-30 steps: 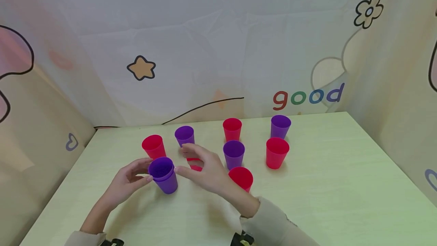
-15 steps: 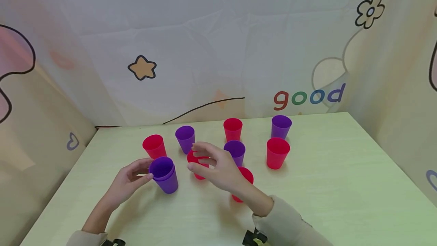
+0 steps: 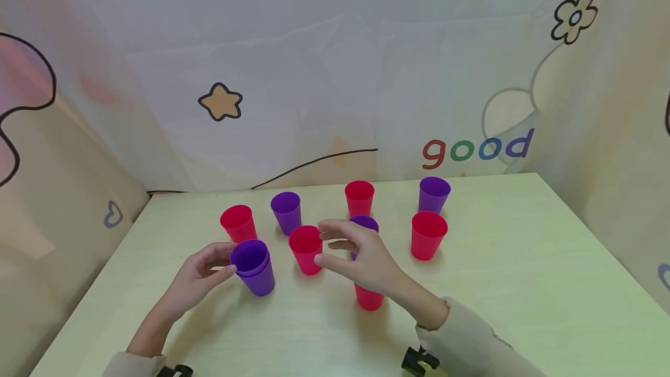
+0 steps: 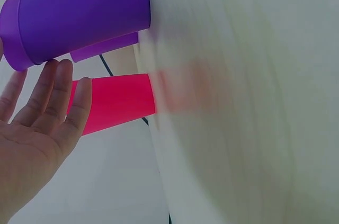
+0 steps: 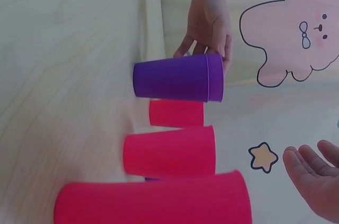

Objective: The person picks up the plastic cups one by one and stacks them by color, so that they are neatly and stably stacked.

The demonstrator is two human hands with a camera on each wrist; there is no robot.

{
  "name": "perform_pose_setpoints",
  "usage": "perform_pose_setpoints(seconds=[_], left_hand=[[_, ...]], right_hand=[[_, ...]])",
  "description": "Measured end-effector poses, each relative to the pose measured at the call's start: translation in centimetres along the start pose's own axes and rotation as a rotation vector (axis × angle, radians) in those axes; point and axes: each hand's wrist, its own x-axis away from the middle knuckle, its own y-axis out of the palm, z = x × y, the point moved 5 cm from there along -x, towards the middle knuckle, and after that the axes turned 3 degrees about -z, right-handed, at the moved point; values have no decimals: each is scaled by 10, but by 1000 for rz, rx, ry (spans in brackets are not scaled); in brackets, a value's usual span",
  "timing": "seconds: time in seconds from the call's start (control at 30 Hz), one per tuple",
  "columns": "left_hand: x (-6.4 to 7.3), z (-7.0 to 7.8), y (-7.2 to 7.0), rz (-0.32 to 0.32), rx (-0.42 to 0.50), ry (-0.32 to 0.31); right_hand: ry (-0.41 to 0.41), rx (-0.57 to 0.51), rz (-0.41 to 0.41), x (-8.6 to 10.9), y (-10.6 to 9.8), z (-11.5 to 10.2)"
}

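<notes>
Two nested purple cups [image 3: 256, 275] stand on the left of the table, one rim just above the other. My left hand [image 3: 196, 278] is at their left side, with relaxed, mostly straight fingers; the fingertips touch or nearly touch the rim in the left wrist view, where the purple cups [image 4: 87, 20] lie sideways. My right hand [image 3: 363, 255] hovers in the air, holding nothing, its fingers loosely extended. Just left of its fingertips stands a red cup [image 3: 305, 252]. The hand partly hides a purple cup [image 3: 364, 223] and a red cup [image 3: 369, 298].
Behind the nested cups stand a red cup [image 3: 238, 224] and a purple cup [image 3: 287, 214]. Farther right are a red cup [image 3: 359, 198], a purple cup [image 3: 434, 195] and a red cup [image 3: 428, 236]. A printed curtain [image 3: 303, 92] surrounds the light wooden table [image 3: 523, 284].
My right hand has moved right, away from the nested purple cups, uncovering the red cup beside them. The left hand and the nested cups have stayed in place.
</notes>
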Motion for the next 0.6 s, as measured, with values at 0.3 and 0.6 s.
perform_pose_setpoints(seconds=[0.3,0.6], left_hand=[[-1,0,-1,-24,2,9],[0,-3,-2,-29,-7,-30]], right_hand=[[13,88,12,6,-23,8],[14,204,61,5,-41,15]])
